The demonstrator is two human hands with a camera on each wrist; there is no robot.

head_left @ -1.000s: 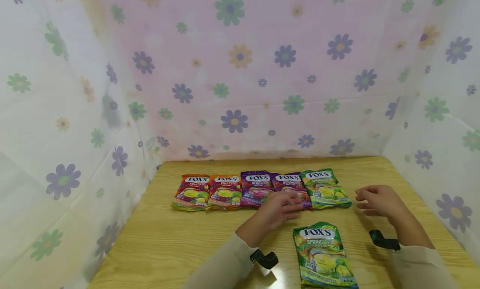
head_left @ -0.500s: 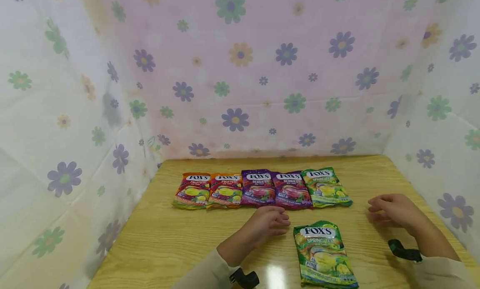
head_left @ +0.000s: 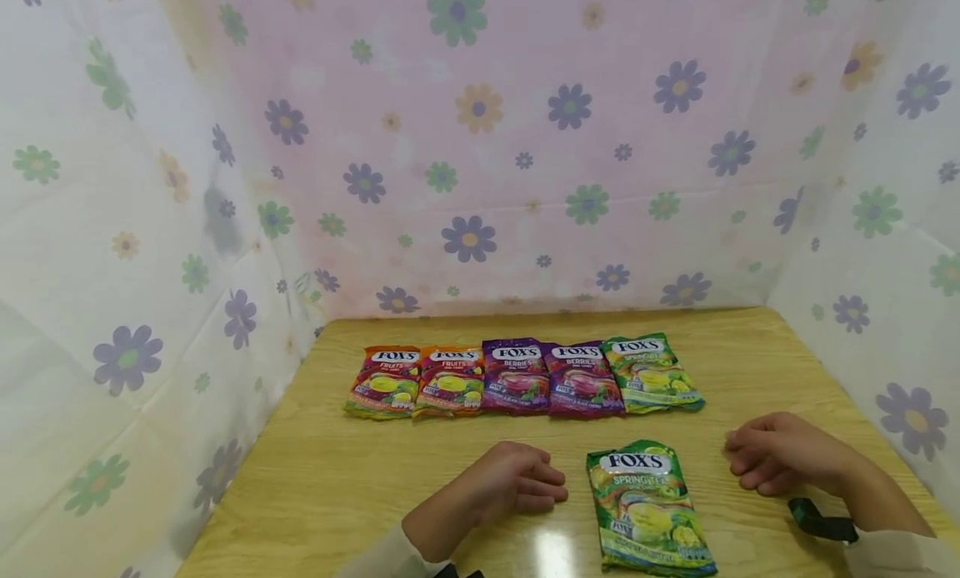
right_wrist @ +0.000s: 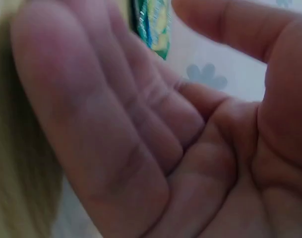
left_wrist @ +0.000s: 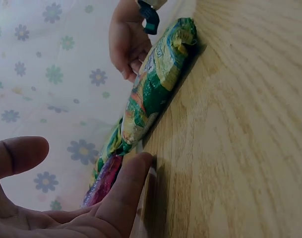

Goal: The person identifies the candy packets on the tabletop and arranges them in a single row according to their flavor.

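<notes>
A green Fox's Spring Tea candy bag (head_left: 648, 510) lies face up near the front of the table, its top edge away from me. To its left is my left hand (head_left: 504, 483), empty, with loosely bent fingers near the wood and a small gap to the bag. My right hand (head_left: 789, 455) hovers low over the table to the bag's right, fingers relaxed and holding nothing. In the left wrist view, the same bag (left_wrist: 153, 87) stretches past my left fingertips, and the right hand (left_wrist: 128, 42) shows on its far side.
Behind, a side-by-side row holds two Fruits bags (head_left: 385, 384) in red and orange, two purple Berries bags (head_left: 516, 378) and another green Spring Tea bag (head_left: 651, 376). Flower-patterned cloth (head_left: 525, 186) walls the wooden table (head_left: 337, 486) on three sides.
My left hand has drawn back from over the Berries bags, toward me and to the left. My right hand has also come nearer to me, shifting slightly right. The bags stay put.
</notes>
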